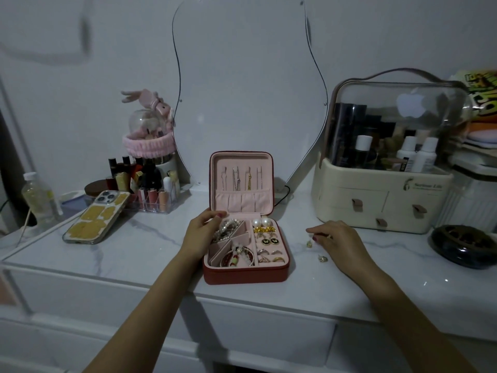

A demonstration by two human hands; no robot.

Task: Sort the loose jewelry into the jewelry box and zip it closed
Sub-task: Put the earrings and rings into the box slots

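The left hand (201, 232) rests against the left side of the box (245, 249), fingers curled over its back-left corner, fingertips at the pearl bracelets (227, 229) in the rear-left compartment; whether it grips one I cannot tell. The right hand (337, 242) lies palm down on the bench (139, 251) to the right of the box, thumb and forefinger pinched together near their tips, possibly on something tiny, too small to tell. Two small gold earrings (309, 244) and (322, 258) lie loose on the bench just beside that hand, between it and the box.

The box sits open at the bench's front middle, roughly square, hinge at the back, lid (241, 181) standing upright with its pink lining and hanging chains facing the person. Its tray holds pearl studs, rings and bangles. A phone (98, 216) lies face down far left, its long axis running diagonally. A cosmetics case (387, 195) stands at the right.
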